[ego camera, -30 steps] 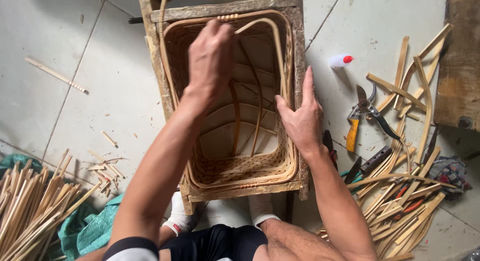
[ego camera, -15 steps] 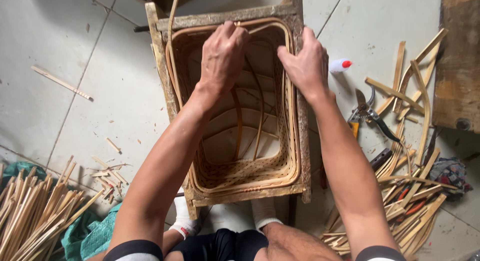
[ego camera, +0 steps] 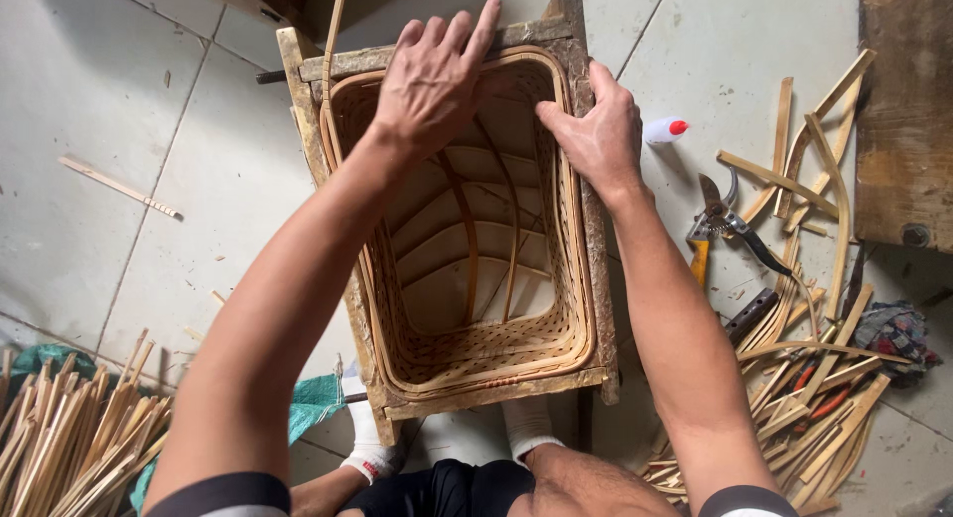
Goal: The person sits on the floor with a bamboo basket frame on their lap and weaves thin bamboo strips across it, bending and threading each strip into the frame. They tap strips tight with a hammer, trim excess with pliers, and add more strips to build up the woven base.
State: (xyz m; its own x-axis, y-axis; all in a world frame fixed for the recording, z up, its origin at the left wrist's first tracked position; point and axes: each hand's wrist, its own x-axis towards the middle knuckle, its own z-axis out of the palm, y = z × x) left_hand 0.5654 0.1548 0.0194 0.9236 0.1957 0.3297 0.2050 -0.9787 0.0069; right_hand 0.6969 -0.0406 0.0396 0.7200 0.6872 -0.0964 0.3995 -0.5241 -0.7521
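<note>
Head view, looking straight down into a woven basket seated inside a rough wooden frame on the tiled floor. Weaving well along by the look of it: base and lower walls closely woven, rim bands already bent round the top; upright ribs on the far wall bare, so side weaving and rim finishing seemingly left to do. Left hand laid flat over the far top edge, fingers extended and close together, pressing on frame and rim, pinching nothing visible. Right hand planted on the right far corner, fingers curled over the rim band, thumb inside the basket. Basket directly beneath both hands, between the knees. Pruning shears and cut cane strips lying to the right, well apart from the fingers; a bundle of sticks at lower left.
</note>
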